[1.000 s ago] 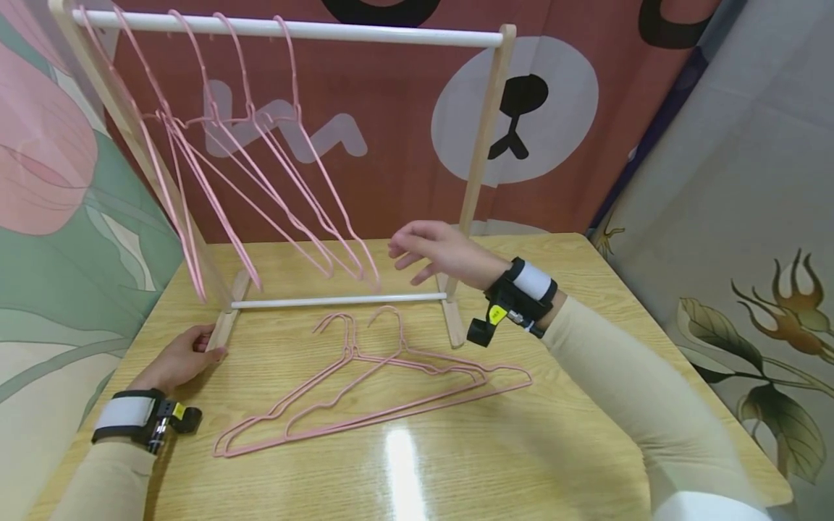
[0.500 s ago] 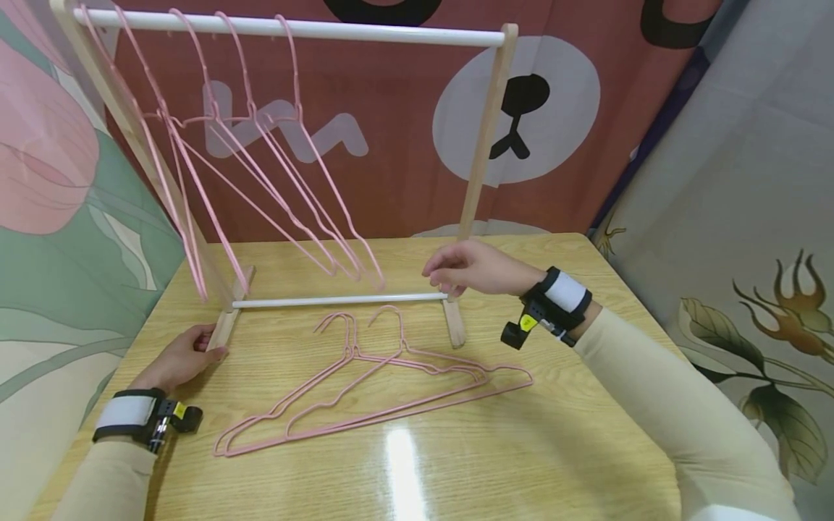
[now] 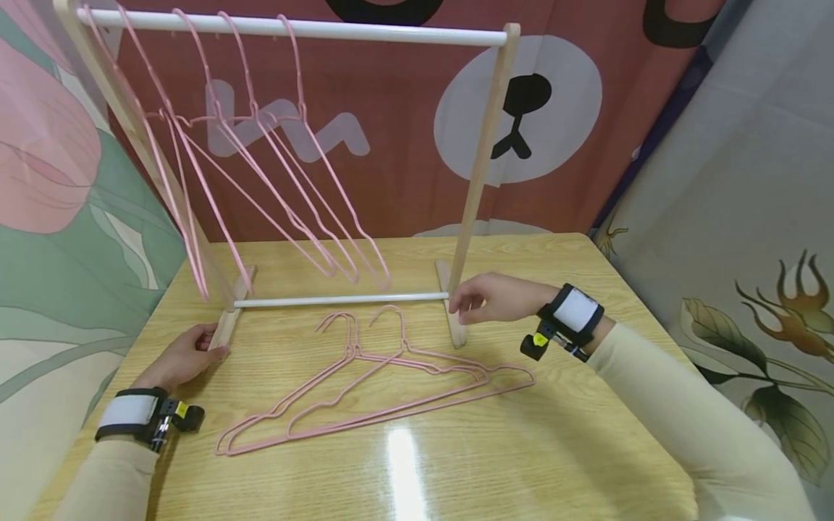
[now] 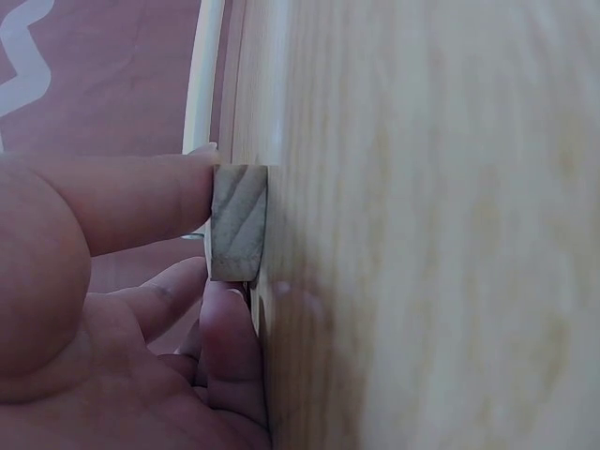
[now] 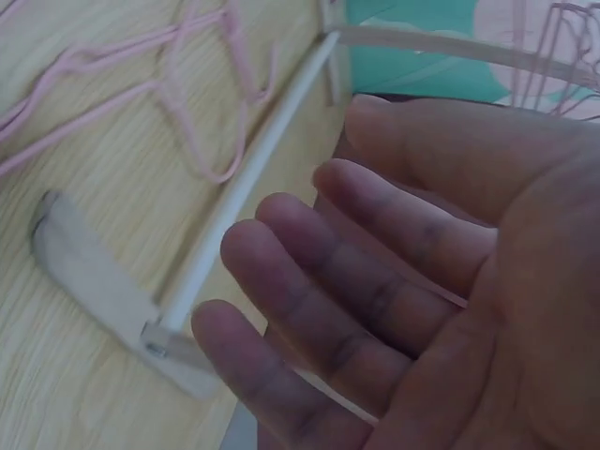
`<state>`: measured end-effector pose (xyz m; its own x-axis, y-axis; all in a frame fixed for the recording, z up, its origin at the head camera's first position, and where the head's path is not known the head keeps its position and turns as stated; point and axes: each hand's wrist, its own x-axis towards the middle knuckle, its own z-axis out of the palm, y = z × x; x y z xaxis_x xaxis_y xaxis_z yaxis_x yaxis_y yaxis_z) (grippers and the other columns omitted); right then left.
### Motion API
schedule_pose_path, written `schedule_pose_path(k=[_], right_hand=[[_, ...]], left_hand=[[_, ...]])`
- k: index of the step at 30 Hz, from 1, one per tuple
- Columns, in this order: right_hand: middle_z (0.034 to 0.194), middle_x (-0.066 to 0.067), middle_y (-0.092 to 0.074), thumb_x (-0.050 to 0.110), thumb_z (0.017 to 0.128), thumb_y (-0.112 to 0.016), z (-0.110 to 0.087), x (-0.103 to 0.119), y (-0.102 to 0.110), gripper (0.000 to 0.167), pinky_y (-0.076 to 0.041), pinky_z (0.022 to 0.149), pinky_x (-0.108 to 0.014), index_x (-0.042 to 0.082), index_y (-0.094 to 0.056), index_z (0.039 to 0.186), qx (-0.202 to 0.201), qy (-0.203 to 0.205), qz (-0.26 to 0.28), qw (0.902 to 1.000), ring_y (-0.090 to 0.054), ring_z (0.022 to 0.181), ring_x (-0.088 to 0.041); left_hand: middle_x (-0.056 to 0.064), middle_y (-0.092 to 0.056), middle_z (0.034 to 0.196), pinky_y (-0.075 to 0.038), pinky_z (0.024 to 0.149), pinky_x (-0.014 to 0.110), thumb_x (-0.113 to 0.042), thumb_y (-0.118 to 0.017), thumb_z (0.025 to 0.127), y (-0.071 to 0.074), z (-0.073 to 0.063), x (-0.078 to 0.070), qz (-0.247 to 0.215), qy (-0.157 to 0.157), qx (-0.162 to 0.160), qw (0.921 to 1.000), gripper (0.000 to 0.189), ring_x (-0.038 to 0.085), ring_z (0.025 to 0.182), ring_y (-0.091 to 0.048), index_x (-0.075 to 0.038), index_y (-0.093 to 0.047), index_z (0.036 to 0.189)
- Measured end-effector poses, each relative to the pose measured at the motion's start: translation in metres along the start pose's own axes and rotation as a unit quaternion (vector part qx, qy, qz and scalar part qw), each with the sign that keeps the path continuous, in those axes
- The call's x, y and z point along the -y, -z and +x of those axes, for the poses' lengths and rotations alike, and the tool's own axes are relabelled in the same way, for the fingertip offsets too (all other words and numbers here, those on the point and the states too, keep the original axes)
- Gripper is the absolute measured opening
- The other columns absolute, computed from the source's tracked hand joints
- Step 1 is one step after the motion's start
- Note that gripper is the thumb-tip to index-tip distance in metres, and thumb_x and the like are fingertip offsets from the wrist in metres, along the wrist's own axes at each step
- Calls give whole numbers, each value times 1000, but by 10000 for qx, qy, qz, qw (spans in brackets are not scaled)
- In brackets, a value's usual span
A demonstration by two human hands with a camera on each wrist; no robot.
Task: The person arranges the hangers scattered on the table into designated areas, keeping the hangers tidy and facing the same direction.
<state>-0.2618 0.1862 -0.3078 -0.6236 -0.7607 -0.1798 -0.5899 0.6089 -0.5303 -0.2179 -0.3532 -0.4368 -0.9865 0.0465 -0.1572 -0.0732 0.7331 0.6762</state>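
My left hand [image 3: 179,357] pinches the front end of the rack's left wooden foot [image 3: 226,329]; in the left wrist view the thumb and fingers lie on either side of the wood's end [image 4: 239,223]. My right hand [image 3: 498,297] hovers by the rack's right foot [image 3: 458,329], fingers loosely bent and nothing held. The right wrist view has those fingers [image 5: 291,281] spread apart, with the foot [image 5: 94,272] beyond them. Several pink hangers [image 3: 339,184] hang from the white top bar [image 3: 391,32], bunched toward the left. More pink hangers [image 3: 378,420] lie overlapping on the table in front.
The rack's lower white bar [image 3: 339,299] joins both feet near the table's back. Its right post [image 3: 485,152] leans slightly in the head view. The wooden table [image 3: 313,485] meets printed cloths [image 3: 397,145] at the back and sides.
My right hand has moved down and right, from beside the hanging hangers to the rack's right foot. The hanging hangers swing slightly. My left hand stays on the left foot.
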Motion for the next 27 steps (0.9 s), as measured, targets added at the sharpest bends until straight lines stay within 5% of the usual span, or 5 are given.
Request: schedule_pose_path(k=[17,27], right_hand=[[101,-6,-66,6,92,-74,-19,-31,-29,24,-51,78,-34,6,-68,115,433,-465,-730,9953,-60,86,-14],[98,-6,-66,5,90,-75,-25,-42,-53,25,-52,79,-37,5,-68,114,211,-430,-1121,9925,-61,87,-18]], left_hand=[[30,-47,117,-40,81,35,-15,-58,103,0,-1,0,-141,73,54,9999,62,38,104,-46,23,-28,143],[29,-49,115,-40,78,28,-14,-59,103,1,-2,-1,-106,-48,-47,9999,62,36,102,-48,24,-29,142]])
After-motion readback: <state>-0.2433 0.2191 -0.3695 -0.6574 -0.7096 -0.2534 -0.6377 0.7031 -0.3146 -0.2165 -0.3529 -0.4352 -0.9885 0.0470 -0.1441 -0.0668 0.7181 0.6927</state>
